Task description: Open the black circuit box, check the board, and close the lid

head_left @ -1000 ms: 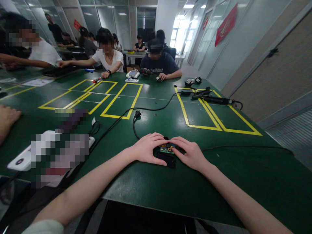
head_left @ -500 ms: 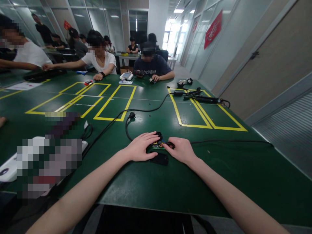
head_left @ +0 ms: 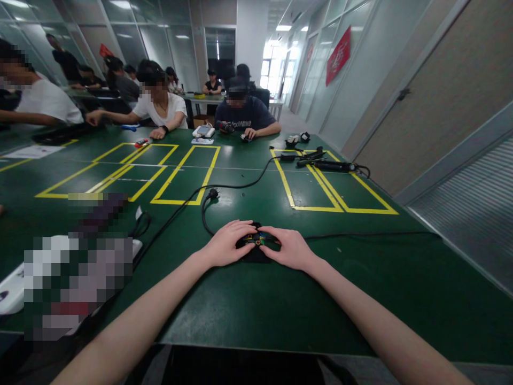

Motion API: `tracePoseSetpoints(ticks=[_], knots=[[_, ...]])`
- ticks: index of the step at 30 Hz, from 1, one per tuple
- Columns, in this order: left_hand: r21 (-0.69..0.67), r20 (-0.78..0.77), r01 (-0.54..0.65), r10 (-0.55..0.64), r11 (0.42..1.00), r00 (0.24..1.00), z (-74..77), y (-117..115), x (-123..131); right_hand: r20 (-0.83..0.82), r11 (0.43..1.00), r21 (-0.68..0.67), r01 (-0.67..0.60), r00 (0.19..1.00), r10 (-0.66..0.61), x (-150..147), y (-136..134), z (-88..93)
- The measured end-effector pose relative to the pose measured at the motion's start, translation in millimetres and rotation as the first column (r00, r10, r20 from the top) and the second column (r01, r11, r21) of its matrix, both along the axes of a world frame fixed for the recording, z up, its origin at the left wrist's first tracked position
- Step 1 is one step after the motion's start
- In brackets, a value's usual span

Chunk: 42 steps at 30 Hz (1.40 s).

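Note:
A small black device with an exposed green circuit board (head_left: 255, 243) lies on the green table (head_left: 280, 305) in front of me. My left hand (head_left: 226, 245) curls round its left side, fingers pressed onto the top. From the right, my right hand (head_left: 289, 248) grips the other side the same way. A thin black cable (head_left: 360, 234) leaves the device towards the right.
A black power cord with a plug (head_left: 211, 193) loops just beyond my hands. Yellow tape rectangles (head_left: 184, 171) mark the table. Black tools (head_left: 326, 163) lie at the far right. A white device (head_left: 12, 289) sits at my left. Several people sit across the table.
My two hands have closed in tighter over the device, covering more of the board. My head has tilted, so the whole scene sits slightly differently in view.

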<state>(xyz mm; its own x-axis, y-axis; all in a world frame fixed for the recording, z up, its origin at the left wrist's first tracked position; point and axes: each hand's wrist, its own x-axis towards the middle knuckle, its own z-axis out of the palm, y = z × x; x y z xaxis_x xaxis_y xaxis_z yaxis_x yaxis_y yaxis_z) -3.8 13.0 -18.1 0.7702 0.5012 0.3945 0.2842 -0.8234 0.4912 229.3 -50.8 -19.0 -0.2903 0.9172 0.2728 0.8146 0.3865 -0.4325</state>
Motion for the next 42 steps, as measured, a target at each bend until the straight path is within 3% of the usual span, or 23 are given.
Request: tracePoseSetpoints(ticks=[5,12,17,22,26,35,38,42], knots=[[0.040,0.099,-0.070,0.066,0.997,0.993,4.7,1.8,-4.1,0.100,0.992,-0.059,0.110,0.990,-0.104,-4.2,-4.7,8.5],[0.007,-0.001,-0.138,0.138,0.990,0.990,4.3,9.7,-11.8,0.108,0.979,-0.141,0.149,0.985,-0.134,-1.4,-10.6,17.7],[0.036,-0.071,-0.171,0.173,0.985,0.982,6.8,5.8,-11.7,0.082,0.991,-0.100,0.093,0.993,-0.085,1.4,-9.0,14.8],[0.157,-0.172,-0.125,0.152,0.980,0.973,6.7,6.2,-10.0,0.028,0.998,-0.056,-0.015,0.999,0.016,9.0,-5.8,11.3],[0.171,-0.220,-0.104,0.141,0.980,0.965,4.0,8.1,-8.5,0.027,0.995,-0.085,-0.051,0.998,0.053,13.7,-4.5,14.2],[0.189,-0.165,-0.141,0.173,0.972,0.971,4.9,7.0,-4.0,0.044,0.982,-0.028,0.187,0.982,-0.185,-2.6,-4.2,6.0],[0.164,-0.141,-0.163,0.186,0.973,0.972,5.3,7.4,-4.8,0.018,0.978,-0.008,0.210,0.978,-0.210,-4.3,-4.1,4.1],[0.034,-0.086,-0.149,0.151,0.988,0.985,5.6,9.5,-9.6,-0.059,0.993,-0.044,0.109,0.992,-0.112,7.9,-2.6,8.0]])
